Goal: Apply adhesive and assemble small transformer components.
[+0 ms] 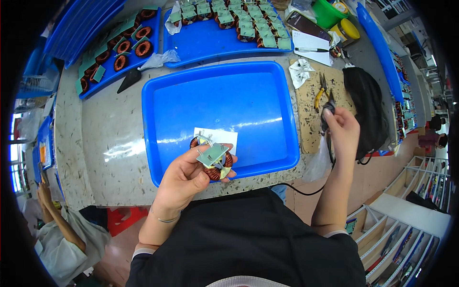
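The left hand (184, 174) is closed snugly around a copper-wound coil (210, 173) topped by a small green circuit board (213, 154), the thumb on the near side and fingers around the rest. The coil is held above the near edge of an empty-centred blue tray (215, 93), left of that edge's right corner. A second copper winding (193, 143) shows just past the fingers; whether the hand grips it too, I cannot tell. Beyond lies a white card (231, 139).

The right hand (345, 129) pinches a dark, pointed tool (329, 104) narrowly between thumb and fingers, over a brown board (307, 131) beside the tray's right edge; its exact kind is unclear. Yellow-handled pliers (319, 99) lie just beside it. Along the counter's (110, 129) far edge, another blue tray (205, 46) carries rows of similar coils.
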Motion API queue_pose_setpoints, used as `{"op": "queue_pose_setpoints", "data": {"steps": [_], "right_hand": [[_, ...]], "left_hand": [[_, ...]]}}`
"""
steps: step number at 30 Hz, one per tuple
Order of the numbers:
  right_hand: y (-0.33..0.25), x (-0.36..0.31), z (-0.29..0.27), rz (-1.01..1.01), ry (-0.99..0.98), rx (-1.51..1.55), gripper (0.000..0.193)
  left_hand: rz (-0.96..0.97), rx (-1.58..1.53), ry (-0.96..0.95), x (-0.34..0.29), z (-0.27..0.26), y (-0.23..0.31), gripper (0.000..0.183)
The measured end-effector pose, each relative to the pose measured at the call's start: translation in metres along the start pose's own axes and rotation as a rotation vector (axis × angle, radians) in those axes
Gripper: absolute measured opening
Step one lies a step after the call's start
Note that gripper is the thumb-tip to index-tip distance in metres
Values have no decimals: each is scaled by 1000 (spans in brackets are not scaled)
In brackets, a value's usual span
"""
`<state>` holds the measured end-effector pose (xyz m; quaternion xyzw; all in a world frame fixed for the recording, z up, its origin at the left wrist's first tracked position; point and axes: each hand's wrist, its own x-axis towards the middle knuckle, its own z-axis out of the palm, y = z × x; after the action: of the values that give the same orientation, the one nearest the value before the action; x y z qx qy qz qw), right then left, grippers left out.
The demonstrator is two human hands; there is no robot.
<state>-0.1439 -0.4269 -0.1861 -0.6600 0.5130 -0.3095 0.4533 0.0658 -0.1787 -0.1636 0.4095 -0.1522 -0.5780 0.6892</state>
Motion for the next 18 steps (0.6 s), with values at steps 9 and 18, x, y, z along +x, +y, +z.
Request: {"op": "queue_pose_setpoints", "data": {"steps": [9,18], "right_hand": [[-77,-66,46,27,-418,711,25],[-78,-80,71,125,-709,794,34]], "left_hand": [[87,-48,-430,21,8,-5,53],[253,625,-497,13,16,7,51]]}}
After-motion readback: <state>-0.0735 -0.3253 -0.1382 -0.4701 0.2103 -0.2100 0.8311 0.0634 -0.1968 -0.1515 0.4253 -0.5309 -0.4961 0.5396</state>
